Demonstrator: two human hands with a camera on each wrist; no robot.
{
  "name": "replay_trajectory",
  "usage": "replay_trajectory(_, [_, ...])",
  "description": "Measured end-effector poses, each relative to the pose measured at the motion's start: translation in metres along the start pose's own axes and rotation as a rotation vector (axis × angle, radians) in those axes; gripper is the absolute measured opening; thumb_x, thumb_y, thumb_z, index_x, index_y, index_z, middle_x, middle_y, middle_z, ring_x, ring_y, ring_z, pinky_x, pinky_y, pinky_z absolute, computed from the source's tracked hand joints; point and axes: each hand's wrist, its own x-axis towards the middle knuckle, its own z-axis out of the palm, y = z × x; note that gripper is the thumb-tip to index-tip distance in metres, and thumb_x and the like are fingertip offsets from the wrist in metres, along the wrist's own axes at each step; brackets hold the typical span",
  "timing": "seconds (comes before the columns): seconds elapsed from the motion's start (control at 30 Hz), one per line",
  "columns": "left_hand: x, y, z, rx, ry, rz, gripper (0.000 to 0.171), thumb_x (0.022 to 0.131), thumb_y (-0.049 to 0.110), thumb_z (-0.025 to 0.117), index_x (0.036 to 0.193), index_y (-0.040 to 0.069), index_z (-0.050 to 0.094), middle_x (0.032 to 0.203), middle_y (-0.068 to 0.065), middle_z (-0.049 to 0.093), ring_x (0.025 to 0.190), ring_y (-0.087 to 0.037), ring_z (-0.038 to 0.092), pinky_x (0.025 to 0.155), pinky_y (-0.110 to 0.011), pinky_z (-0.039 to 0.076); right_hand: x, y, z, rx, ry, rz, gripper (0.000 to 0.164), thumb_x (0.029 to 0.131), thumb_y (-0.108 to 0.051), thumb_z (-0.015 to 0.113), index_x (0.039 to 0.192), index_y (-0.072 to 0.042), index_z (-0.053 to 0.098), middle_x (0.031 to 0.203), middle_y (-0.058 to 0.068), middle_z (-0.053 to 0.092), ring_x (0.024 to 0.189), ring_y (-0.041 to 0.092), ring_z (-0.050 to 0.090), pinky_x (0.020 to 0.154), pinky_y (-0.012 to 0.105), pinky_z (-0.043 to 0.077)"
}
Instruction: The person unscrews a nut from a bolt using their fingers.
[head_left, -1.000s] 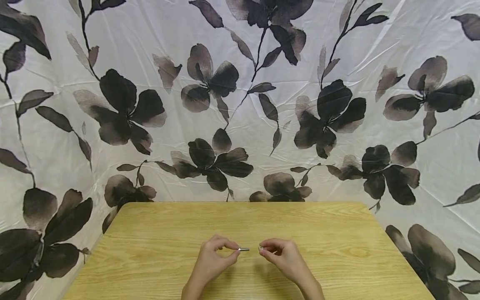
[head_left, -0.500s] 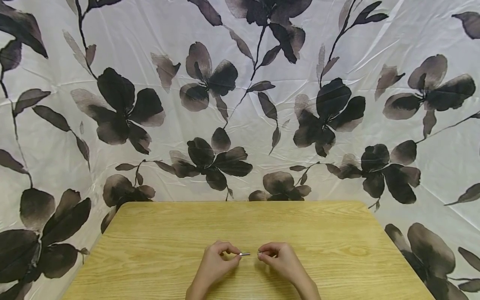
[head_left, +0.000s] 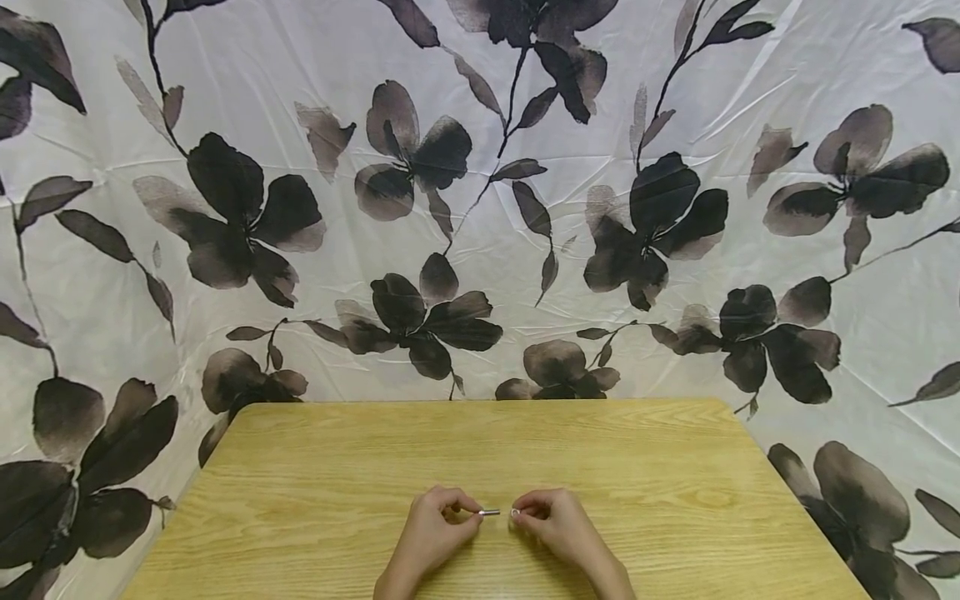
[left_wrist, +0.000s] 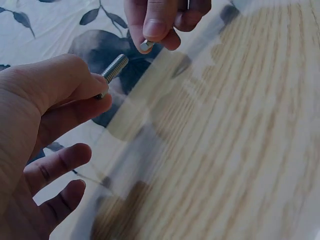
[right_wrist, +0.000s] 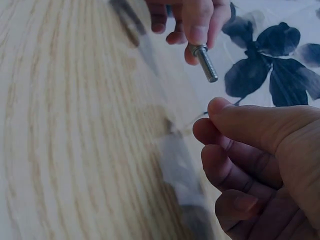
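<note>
My left hand (head_left: 431, 533) pinches a silvery bolt (left_wrist: 116, 68) by its head end between thumb and forefinger. The threaded shank points toward the right hand, and its other fingers are loosely spread in the left wrist view. Facing it, my right hand (head_left: 566, 529) pinches a small metal nut (left_wrist: 146, 46) at its fingertips. A short gap separates the bolt's tip from the nut in the head view. From the right wrist, the bolt (right_wrist: 206, 64) shows clearly, while the nut is hidden behind the thumb and forefinger.
Both hands are over a light wood-grain table (head_left: 337, 450) with rounded far corners. Behind it and along both sides hangs a white cloth (head_left: 517, 242) printed with dark flowers. Shadows and reflections of the hands fall on the glossy tabletop.
Both hands have come slightly lower in the head view. The right hand has moved a little left, so the gap between nut and bolt tip is narrower. Both grips stay the same.
</note>
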Motion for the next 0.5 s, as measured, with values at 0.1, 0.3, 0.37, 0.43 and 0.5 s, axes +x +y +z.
replay_trajectory(0.1, [0.0004,-0.0021,0.0010,0.017,-0.009,-0.001,0.004,0.083,0.015,0.084,0.084,0.017,0.080,0.086,0.007,0.071,0.077,-0.014,0.056,0.068,-0.022,0.043,-0.0003,0.0021,0.0011,-0.009,-0.002,0.007,0.012,0.093,-0.017,0.077,0.099,-0.006,0.079,0.086,0.001,0.078,0.070,0.003,0.065,0.060,0.020,0.055])
replay_trajectory(0.3, [-0.0005,-0.0034,0.0020,0.047,-0.030,0.005,0.003,0.082,0.015,0.083,0.083,0.017,0.080,0.088,0.010,0.074,0.085,-0.011,0.059,0.075,-0.026,0.048,-0.0011,0.0047,0.0025,-0.024,-0.006,-0.002,0.012,0.093,-0.017,0.077,0.098,-0.007,0.079,0.087,-0.003,0.077,0.076,0.000,0.067,0.068,0.018,0.056])
replay_trajectory(0.37, [-0.0010,-0.0033,0.0021,0.056,-0.038,0.002,0.003,0.083,0.016,0.083,0.084,0.017,0.080,0.088,0.012,0.073,0.088,-0.011,0.060,0.078,-0.028,0.049,-0.0010,0.0051,0.0030,-0.028,-0.007,-0.004,0.011,0.093,-0.017,0.077,0.098,-0.007,0.079,0.088,-0.003,0.077,0.077,0.000,0.067,0.069,0.018,0.056])
replay_trajectory(0.43, [-0.0012,-0.0031,0.0022,0.069,-0.042,-0.002,0.003,0.083,0.017,0.083,0.084,0.018,0.081,0.089,0.013,0.073,0.089,-0.011,0.062,0.080,-0.029,0.050,-0.0007,0.0052,0.0036,-0.036,-0.011,-0.003,0.011,0.093,-0.017,0.077,0.098,-0.007,0.079,0.087,-0.003,0.077,0.077,-0.001,0.067,0.070,0.018,0.055])
replay_trajectory(0.5, [-0.0016,-0.0031,0.0021,0.080,-0.051,-0.004,0.003,0.083,0.017,0.083,0.084,0.019,0.081,0.090,0.013,0.073,0.090,-0.011,0.063,0.080,-0.030,0.050,-0.0008,0.0050,0.0043,-0.046,-0.016,-0.006,0.010,0.093,-0.018,0.077,0.097,-0.008,0.079,0.086,-0.004,0.077,0.076,-0.001,0.065,0.069,0.018,0.055])
